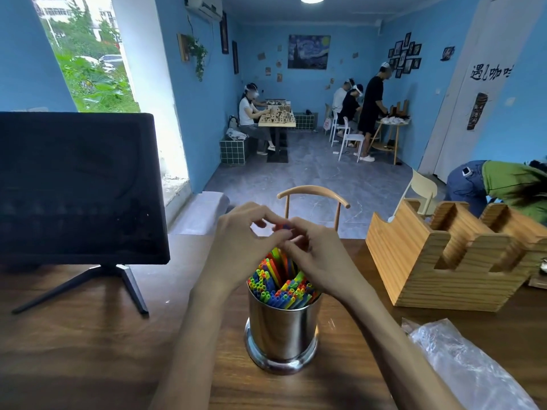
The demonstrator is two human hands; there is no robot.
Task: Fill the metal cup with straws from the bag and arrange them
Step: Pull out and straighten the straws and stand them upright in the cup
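A shiny metal cup [282, 332] stands upright on the wooden table [88, 344], packed with colourful straws [278, 287]. A few straws stick up taller than the others in the middle. Above the cup my left hand [241, 244] and my right hand [318, 255] meet, and both pinch the tops of those raised straws between fingertips and thumbs. A clear plastic bag [461, 362] lies flat on the table at the right, near my right forearm.
A black monitor [77, 187] on a stand sits to the left. A wooden holder [450, 255] with slots stands at the right. A chair back [313, 193] rises beyond the table's far edge. People sit and stand at tables across the room.
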